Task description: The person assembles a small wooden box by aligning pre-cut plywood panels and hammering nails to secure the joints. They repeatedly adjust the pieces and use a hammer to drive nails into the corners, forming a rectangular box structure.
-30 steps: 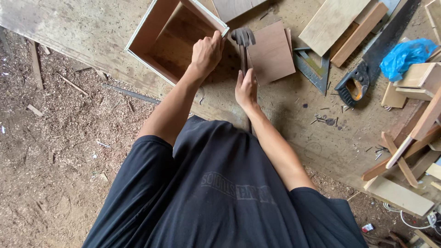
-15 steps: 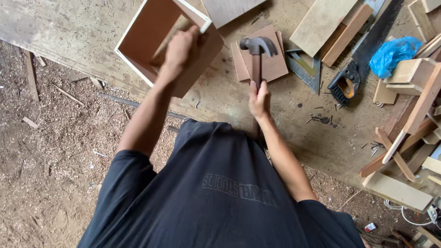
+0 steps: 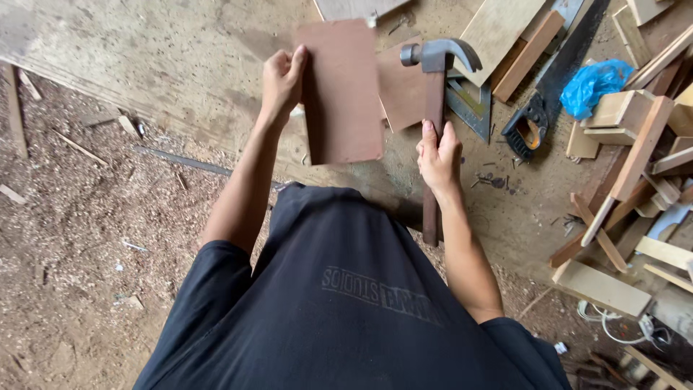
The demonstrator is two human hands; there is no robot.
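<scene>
Board up, hammer ready.
My left hand (image 3: 283, 78) grasps the flat reddish-brown wooden board (image 3: 341, 90) above the counter (image 3: 144, 58); my right hand (image 3: 437, 155) clenches the wooden-handled claw hammer (image 3: 434, 108). Judging: positioning step, steady alignment needed.

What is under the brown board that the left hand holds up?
Under the board a second brown panel shows at its right edge, lying on the sheet. The left hand holds the board's left edge. Whatever lies directly beneath the board is covered.
</scene>
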